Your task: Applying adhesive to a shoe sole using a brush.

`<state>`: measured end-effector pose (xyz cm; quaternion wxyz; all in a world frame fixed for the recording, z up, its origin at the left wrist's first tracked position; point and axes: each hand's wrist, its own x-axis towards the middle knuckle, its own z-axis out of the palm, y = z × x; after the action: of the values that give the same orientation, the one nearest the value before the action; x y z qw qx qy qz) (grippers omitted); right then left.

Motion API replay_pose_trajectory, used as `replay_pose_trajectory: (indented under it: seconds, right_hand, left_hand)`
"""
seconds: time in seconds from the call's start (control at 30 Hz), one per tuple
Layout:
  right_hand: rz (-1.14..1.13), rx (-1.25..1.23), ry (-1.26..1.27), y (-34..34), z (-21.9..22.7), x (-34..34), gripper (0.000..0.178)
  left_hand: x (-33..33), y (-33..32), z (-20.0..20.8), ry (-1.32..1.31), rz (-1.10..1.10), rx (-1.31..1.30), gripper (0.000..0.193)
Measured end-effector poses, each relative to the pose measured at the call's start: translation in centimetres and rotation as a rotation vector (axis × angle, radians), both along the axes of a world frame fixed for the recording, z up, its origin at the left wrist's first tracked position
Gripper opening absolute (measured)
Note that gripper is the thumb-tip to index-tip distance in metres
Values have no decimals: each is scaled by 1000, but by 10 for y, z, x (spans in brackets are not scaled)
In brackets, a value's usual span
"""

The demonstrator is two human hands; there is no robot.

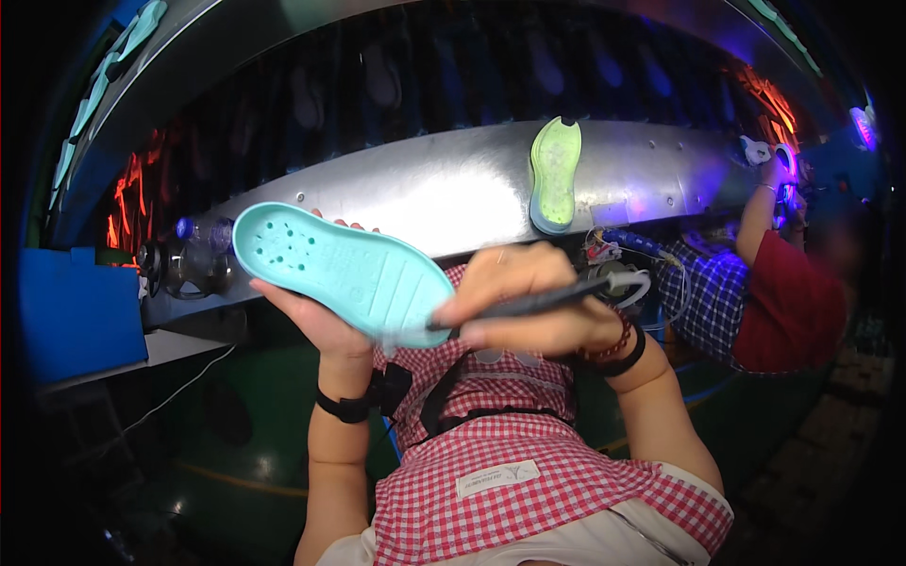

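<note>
My left hand (pixel 316 319) grips a turquoise shoe sole (pixel 326 259) from below and behind, with fingertips showing past its far edge. The sole is tilted, its inner face with small holes and ridges turned up. In my right hand (pixel 528 300) is a dark-handled brush (pixel 538 302), pinched between thumb and fingers. Its light bristle end is smeared by motion and meets the sole's near right rim. Beyond my right hand, a lime-green sole with a bluish lower end (pixel 555 174) lies on the metal ledge.
A shiny metal ledge (pixel 415 189) runs across in front of a dark conveyor with dim soles on it. At left are a blue box (pixel 80 307) and a clear jar (pixel 193 269). A co-worker in red and checked cloth (pixel 788 302) sits at right, near cables and glowing lights.
</note>
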<state>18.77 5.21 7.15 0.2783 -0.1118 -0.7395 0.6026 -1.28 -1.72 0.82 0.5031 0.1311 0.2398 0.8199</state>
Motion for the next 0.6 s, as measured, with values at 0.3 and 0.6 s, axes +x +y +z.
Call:
replay_pose_trajectory:
  seconds: [0.3,0.6]
  right_hand:
    - [58,-232,149,9,-18,7,22]
    - [42,-444,181,14,-32,0,21]
  left_hand:
    - [-12,4,24,85,-19,192,94]
    - [-13,5,38,124,-68,181,87]
